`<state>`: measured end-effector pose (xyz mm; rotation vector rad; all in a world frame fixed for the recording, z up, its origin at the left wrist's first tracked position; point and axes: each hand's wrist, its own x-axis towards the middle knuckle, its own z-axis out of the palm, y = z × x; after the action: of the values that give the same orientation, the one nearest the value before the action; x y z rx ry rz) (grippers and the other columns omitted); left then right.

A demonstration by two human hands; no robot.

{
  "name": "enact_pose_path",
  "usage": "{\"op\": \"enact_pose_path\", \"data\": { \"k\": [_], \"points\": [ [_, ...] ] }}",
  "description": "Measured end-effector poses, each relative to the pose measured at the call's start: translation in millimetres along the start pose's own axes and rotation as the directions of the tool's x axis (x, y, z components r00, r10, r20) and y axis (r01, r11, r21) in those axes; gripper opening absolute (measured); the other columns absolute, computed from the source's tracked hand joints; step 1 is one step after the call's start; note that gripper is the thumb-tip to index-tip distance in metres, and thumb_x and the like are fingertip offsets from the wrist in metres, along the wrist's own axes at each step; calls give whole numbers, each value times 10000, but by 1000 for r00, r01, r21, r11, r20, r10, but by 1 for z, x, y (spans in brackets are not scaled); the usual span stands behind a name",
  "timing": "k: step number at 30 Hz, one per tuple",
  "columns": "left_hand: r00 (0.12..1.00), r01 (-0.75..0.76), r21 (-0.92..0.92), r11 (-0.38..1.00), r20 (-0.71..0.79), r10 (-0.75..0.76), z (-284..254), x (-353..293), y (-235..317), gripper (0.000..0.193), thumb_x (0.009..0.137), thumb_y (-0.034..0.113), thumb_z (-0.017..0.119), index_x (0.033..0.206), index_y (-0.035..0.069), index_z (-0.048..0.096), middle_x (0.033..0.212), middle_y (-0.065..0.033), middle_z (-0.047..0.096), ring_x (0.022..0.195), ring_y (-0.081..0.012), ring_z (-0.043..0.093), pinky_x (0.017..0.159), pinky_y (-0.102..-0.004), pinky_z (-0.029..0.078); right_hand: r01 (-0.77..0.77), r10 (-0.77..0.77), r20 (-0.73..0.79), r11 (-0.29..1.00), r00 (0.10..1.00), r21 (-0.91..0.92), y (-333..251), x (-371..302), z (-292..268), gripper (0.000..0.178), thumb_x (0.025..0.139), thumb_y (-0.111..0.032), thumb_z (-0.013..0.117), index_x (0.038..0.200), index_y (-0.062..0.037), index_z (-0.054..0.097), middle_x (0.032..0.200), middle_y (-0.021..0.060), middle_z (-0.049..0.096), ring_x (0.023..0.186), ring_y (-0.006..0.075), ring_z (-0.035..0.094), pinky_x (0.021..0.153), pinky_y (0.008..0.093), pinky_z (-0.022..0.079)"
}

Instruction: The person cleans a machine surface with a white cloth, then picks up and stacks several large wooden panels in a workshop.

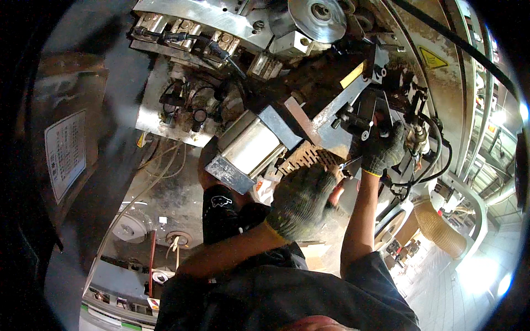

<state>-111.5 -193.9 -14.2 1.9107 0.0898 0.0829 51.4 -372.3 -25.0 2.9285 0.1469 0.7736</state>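
My left hand (pixel 301 201), in a dark grey knit glove with a yellow cuff, is closed near the middle of the view. Reddish-orange shows at its fingers, and a thin shiny metal shaft (pixel 350 163) reaches from it toward my right hand; the exact tool is mostly hidden. My right hand (pixel 385 150), in a matching glove, has its fingers curled round a black bracket (pixel 371 113) on the machine. Black cylindrical fittings (pixel 348 120) stick out beside that bracket. Left of my hands is a silver block-shaped cylinder (pixel 253 144) with dark end plates.
A round metal disc (pixel 317 19) sits at the top, beside a steel plate (pixel 221 16) with clamp blocks. Black hoses (pixel 444 160) loop at right. A slotted tan plate (pixel 309 157) lies between cylinder and hands. A dark panel (pixel 72 149) stands left; a ribbed duct (pixel 439 226) is lower right.
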Motion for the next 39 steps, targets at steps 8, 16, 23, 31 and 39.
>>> {"op": "enact_pose_path", "data": {
  "k": [8,16,23,31,39],
  "points": [
    [996,-86,177,980,6,87,39,29,-20,355,902,351,586,1143,91,563,991,-132,618,832,-295,635,688,-426,512,-139,138,80,990,987,15,-7,0,-2,466,668,-316,831,1018,-54,669,893,156,702,799,325,688,682,395,525],
    [998,-51,158,986,-23,55,63,28,-26,331,854,340,604,1074,93,590,910,-114,608,807,-304,581,699,-447,425,-74,68,128,996,989,41,-4,-1,-7,538,705,-249,798,1178,-45,641,1052,187,695,934,347,682,816,372,531],
    [998,-57,59,997,18,56,45,28,-28,375,874,358,620,1125,82,582,884,-110,609,760,-304,584,684,-455,449,-19,22,152,1000,988,-22,13,-6,-2,530,751,-235,783,1202,-12,614,1115,196,675,1005,336,664,864,375,514],
    [964,-229,-78,970,119,237,-9,-36,-52,449,834,308,703,1199,86,563,738,-61,593,631,-254,585,551,-391,448,109,-109,32,994,994,-14,17,-6,6,502,728,-286,808,1116,-13,643,1001,194,689,902,350,678,799,406,528],
    [968,29,-154,988,249,11,-20,-122,-82,231,812,285,712,970,117,716,823,-81,710,680,-276,649,636,-421,529,84,-87,59,995,994,61,30,-15,8,621,717,-229,814,1232,30,584,1187,218,641,1096,342,629,952,391,482]
  ]
}}
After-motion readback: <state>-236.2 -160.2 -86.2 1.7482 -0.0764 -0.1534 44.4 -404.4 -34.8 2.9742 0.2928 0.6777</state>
